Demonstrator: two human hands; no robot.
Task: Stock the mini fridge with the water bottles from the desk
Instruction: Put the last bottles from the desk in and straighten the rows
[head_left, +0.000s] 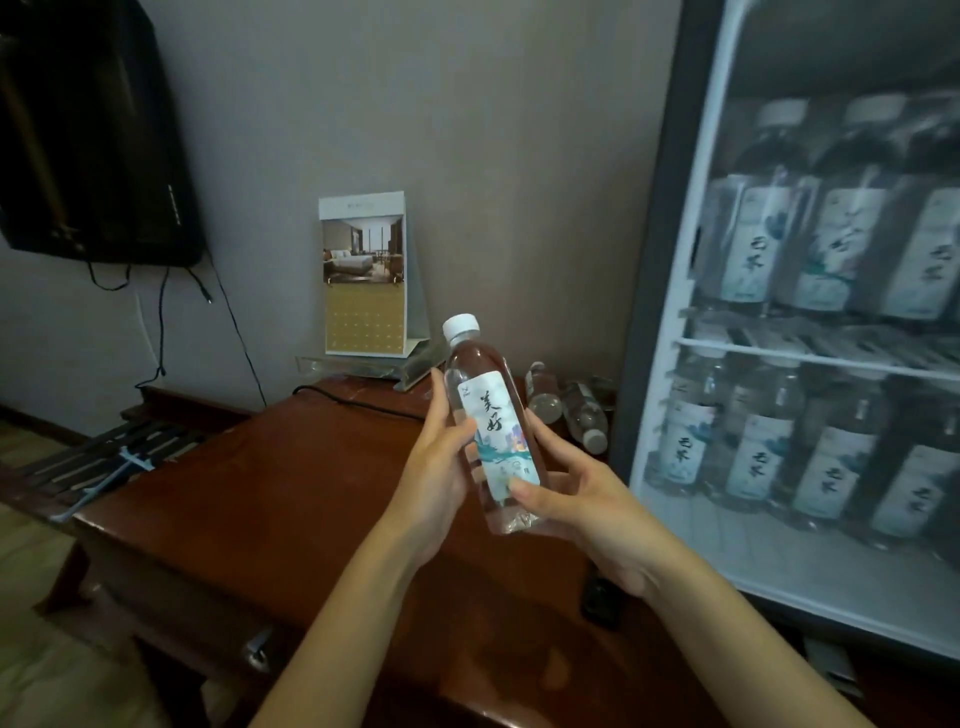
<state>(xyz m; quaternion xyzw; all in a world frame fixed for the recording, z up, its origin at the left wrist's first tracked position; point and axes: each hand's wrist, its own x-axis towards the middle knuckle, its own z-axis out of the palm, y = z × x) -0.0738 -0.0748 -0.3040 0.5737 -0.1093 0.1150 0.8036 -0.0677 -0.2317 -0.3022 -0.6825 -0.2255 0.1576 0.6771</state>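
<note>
Fingers (437, 400) of the left hand (441, 467) are curling round the back of a clear water bottle (491, 410), the thumb pressing on its front. The right hand (587, 519) is cupping the bottle's base, its thumb pinching the lower edge of the label (501, 447). Both hands are gripping the bottle, which is tilting slightly left in the air above the desk, white cap (461, 323) uppermost. (The label is showing the brush-written characters 美好 over a pale blue-green landscape.)

Below the fingers, a glossy reddish-brown wooden desk (260, 493) is spreading out. Just beyond the fingertips, two more bottles (545, 389) are lying on their sides on the desk, close against the mini fridge (670, 260). To the right of the fingers the dark-framed fridge is standing tall, with two shelves of upright bottles (753, 249) showing. Their labels are carrying two dark characters, too blurred to read.

Beyond the fingers and a little left, a calendar card (363, 275) picturing a hotel bedroom is leaning in a clear stand (363, 366) against a grey wall (519, 156). Far up to the left, a black television (88, 130) is hanging on that wall, cables (161, 322) trailing beneath it. Down to the left, a slatted wooden rack (104, 457) is sitting beside the desk.
</note>
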